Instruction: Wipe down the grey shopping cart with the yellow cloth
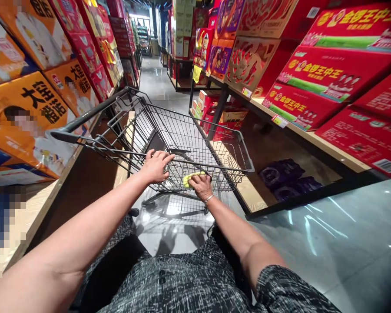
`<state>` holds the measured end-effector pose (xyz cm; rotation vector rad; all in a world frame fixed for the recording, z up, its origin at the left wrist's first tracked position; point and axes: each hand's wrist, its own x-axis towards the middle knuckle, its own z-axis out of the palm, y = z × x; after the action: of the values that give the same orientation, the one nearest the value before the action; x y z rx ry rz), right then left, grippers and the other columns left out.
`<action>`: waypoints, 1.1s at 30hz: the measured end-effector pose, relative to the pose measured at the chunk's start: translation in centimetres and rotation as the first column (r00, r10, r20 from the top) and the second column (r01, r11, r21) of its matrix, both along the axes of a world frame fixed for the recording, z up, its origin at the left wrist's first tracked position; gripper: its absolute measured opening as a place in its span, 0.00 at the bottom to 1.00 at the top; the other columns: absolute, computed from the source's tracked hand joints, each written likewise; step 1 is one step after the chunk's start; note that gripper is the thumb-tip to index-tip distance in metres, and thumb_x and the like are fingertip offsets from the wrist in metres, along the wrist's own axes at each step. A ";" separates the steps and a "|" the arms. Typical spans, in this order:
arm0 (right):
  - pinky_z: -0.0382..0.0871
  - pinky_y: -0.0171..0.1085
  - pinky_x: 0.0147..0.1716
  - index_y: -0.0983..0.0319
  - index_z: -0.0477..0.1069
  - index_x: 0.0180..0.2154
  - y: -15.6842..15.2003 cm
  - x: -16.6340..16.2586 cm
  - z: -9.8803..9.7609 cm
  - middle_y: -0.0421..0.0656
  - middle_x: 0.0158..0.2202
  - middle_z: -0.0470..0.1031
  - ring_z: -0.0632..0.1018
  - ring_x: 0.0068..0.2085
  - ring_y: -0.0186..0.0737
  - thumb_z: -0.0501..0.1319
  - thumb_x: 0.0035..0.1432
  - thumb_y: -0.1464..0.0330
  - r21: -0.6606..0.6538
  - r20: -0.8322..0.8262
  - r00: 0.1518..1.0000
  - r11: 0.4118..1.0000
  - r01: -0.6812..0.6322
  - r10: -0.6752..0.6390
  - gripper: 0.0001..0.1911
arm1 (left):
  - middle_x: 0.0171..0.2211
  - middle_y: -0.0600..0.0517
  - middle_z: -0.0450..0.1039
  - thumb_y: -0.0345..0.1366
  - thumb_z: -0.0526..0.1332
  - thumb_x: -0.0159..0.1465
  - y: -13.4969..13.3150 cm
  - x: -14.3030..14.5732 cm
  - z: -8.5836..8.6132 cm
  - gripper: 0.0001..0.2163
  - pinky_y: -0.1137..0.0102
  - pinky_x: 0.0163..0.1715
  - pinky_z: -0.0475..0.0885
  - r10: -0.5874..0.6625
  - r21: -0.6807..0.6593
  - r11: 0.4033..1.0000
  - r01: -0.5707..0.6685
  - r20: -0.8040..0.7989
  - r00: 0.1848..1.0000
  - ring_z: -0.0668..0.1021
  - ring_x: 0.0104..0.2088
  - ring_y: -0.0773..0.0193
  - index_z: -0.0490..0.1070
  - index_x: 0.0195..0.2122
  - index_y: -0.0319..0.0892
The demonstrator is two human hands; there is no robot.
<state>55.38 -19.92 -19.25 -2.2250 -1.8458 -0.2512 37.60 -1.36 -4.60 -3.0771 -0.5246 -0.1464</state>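
A grey wire shopping cart (189, 119) stands lengthwise across in front of me, its handle to the left. My left hand (157, 167) is closed over the top rail of its near side, fingers on top and thumb below. To the right and lower, my right hand (202, 186) presses a yellow cloth (191, 178) against the wire mesh of the same side. The fingers wrap over the cloth and hide part of it. Inside the basket, a dark flap (154, 141) lies near the handle end.
Shelves line both sides of the aisle. Orange cartons (22, 117) are stacked at left, red boxes (326, 69) at right. Purple packs (282, 176) sit under the right shelf (332, 154), whose edge is close to the cart. Shiny tiled floor (154, 80) runs ahead.
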 end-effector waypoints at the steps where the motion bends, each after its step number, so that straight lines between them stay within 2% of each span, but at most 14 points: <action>1: 0.57 0.43 0.49 0.53 0.75 0.45 -0.5 0.2 -1.2 0.40 0.47 0.74 0.68 0.49 0.42 0.53 0.67 0.70 -0.024 -0.006 1.000 1.000 0.005 -0.005 0.13 | 0.58 0.44 0.66 0.38 0.61 0.57 -0.3 0.1 -0.2 0.31 0.51 0.62 0.43 0.003 -0.006 1.000 -0.003 0.026 1.000 0.64 0.60 0.49 0.60 0.64 0.45; 4: 0.60 0.40 0.42 0.57 0.75 0.34 -1.9 0.8 -3.7 0.41 0.35 0.75 0.69 0.39 0.38 0.55 0.65 0.72 -0.071 -0.019 0.999 0.997 0.034 -0.036 0.11 | 0.56 0.46 0.68 0.39 0.61 0.57 -0.2 0.3 -0.8 0.27 0.53 0.62 0.45 0.020 -0.035 0.999 -0.016 0.106 0.994 0.66 0.58 0.51 0.64 0.59 0.46; 7: 0.62 0.39 0.39 0.54 0.76 0.32 -2.6 1.1 -3.9 0.41 0.34 0.75 0.69 0.37 0.39 0.57 0.63 0.71 -0.079 -0.017 0.999 0.996 0.029 -0.031 0.10 | 0.53 0.49 0.71 0.40 0.60 0.58 0.4 0.4 -1.2 0.22 0.53 0.60 0.47 0.027 -0.073 0.997 -0.016 0.145 0.989 0.67 0.57 0.52 0.66 0.55 0.49; 9: 0.63 0.39 0.42 0.51 0.77 0.39 -2.8 1.4 -2.5 0.39 0.42 0.77 0.70 0.43 0.40 0.58 0.63 0.71 -0.058 -0.005 1.000 0.998 -0.001 0.000 0.12 | 0.51 0.50 0.72 0.39 0.60 0.57 0.7 0.5 -1.2 0.20 0.53 0.59 0.48 0.027 -0.074 0.997 -0.015 0.158 0.987 0.68 0.56 0.52 0.67 0.52 0.49; 12: 0.62 0.43 0.49 0.46 0.74 0.51 -3.6 2.4 1.3 0.39 0.52 0.74 0.68 0.52 0.43 0.56 0.65 0.71 0.065 0.022 1.000 0.998 0.012 -0.013 0.17 | 0.48 0.49 0.74 0.38 0.59 0.58 0.5 0.9 -0.9 0.17 0.52 0.58 0.50 0.063 -0.054 0.997 -0.056 0.150 0.987 0.69 0.55 0.50 0.69 0.49 0.48; 15: 0.61 0.48 0.55 0.44 0.73 0.53 -5.0 4.1 5.0 0.42 0.54 0.73 0.66 0.56 0.48 0.59 0.63 0.71 0.282 0.026 0.985 0.947 0.156 -0.170 0.20 | 0.47 0.47 0.74 0.36 0.58 0.59 -0.6 1.6 -0.4 0.14 0.50 0.58 0.50 0.105 -0.036 0.994 -0.101 0.122 0.987 0.68 0.55 0.49 0.70 0.47 0.47; 17: 0.61 0.50 0.56 0.44 0.75 0.53 -5.8 5.1 5.6 0.44 0.53 0.73 0.66 0.56 0.49 0.59 0.62 0.72 0.352 0.008 0.961 0.901 0.254 -0.275 0.21 | 0.50 0.46 0.73 0.36 0.58 0.59 -1.5 2.3 -0.1 0.17 0.49 0.60 0.47 0.064 -0.043 0.997 -0.060 0.108 0.992 0.68 0.56 0.49 0.69 0.50 0.47; 19: 0.62 0.50 0.55 0.45 0.76 0.51 -6.3 5.5 4.3 0.44 0.51 0.73 0.67 0.54 0.49 0.58 0.61 0.73 0.331 -0.003 0.950 0.896 0.297 -0.314 0.21 | 0.55 0.46 0.71 0.36 0.59 0.59 -2.2 3.0 -0.1 0.23 0.51 0.61 0.47 -0.028 -0.079 0.996 0.034 0.082 0.996 0.67 0.58 0.50 0.66 0.57 0.48; 21: 0.64 0.48 0.51 0.46 0.78 0.48 -6.7 5.4 1.5 0.44 0.50 0.74 0.68 0.52 0.48 0.58 0.60 0.74 0.248 -0.006 0.949 0.919 0.307 -0.316 0.21 | 0.58 0.47 0.69 0.38 0.59 0.59 -2.7 3.5 -0.3 0.27 0.52 0.60 0.49 -0.093 -0.125 0.987 0.101 0.067 0.993 0.68 0.58 0.51 0.62 0.61 0.49; 24: 0.67 0.44 0.45 0.50 0.80 0.43 -7.2 4.6 -3.0 0.44 0.48 0.75 0.70 0.49 0.47 0.61 0.54 0.77 0.078 -0.023 0.937 0.934 0.349 -0.349 0.20 | 0.57 0.48 0.69 0.39 0.60 0.58 -2.7 3.8 -0.7 0.27 0.54 0.59 0.51 -0.100 -0.164 0.980 0.115 0.098 0.990 0.69 0.58 0.52 0.64 0.60 0.48; 26: 0.67 0.42 0.42 0.52 0.80 0.40 -7.4 4.0 -4.2 0.44 0.47 0.75 0.71 0.46 0.46 0.62 0.49 0.80 0.022 -0.040 0.932 0.932 0.362 -0.361 0.21 | 0.55 0.49 0.71 0.39 0.60 0.58 -2.5 3.8 -0.9 0.26 0.54 0.59 0.52 -0.095 -0.187 0.976 0.115 0.112 0.989 0.70 0.57 0.52 0.65 0.59 0.49; 29: 0.67 0.42 0.45 0.52 0.78 0.47 -7.2 3.2 -1.6 0.44 0.49 0.73 0.70 0.48 0.45 0.60 0.47 0.81 0.118 -0.071 0.955 0.948 0.295 -0.288 0.27 | 0.53 0.50 0.73 0.39 0.60 0.57 -2.2 3.7 -0.9 0.25 0.54 0.57 0.54 -0.101 -0.200 0.972 0.124 0.121 0.987 0.72 0.54 0.52 0.65 0.58 0.51; 31: 0.65 0.45 0.50 0.52 0.74 0.53 -6.1 2.5 2.3 0.44 0.53 0.70 0.67 0.52 0.48 0.58 0.49 0.80 0.231 -0.070 0.971 0.943 0.238 -0.228 0.31 | 0.53 0.50 0.73 0.39 0.60 0.57 -2.3 3.6 -0.9 0.25 0.54 0.56 0.54 -0.101 -0.188 0.974 0.125 0.135 0.986 0.72 0.54 0.52 0.65 0.57 0.51; 33: 0.62 0.48 0.54 0.52 0.69 0.59 -4.1 1.5 6.5 0.45 0.58 0.66 0.64 0.57 0.51 0.57 0.51 0.79 0.290 -0.051 0.968 0.924 0.250 -0.246 0.34 | 0.52 0.50 0.73 0.39 0.60 0.56 -2.6 3.6 -1.0 0.25 0.54 0.55 0.55 -0.089 -0.175 0.978 0.115 0.147 0.985 0.72 0.53 0.51 0.66 0.57 0.51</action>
<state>56.86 -24.05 -12.74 -2.2332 -1.4065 -0.5197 41.24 -3.91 -5.61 -3.2923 -0.4044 -0.3335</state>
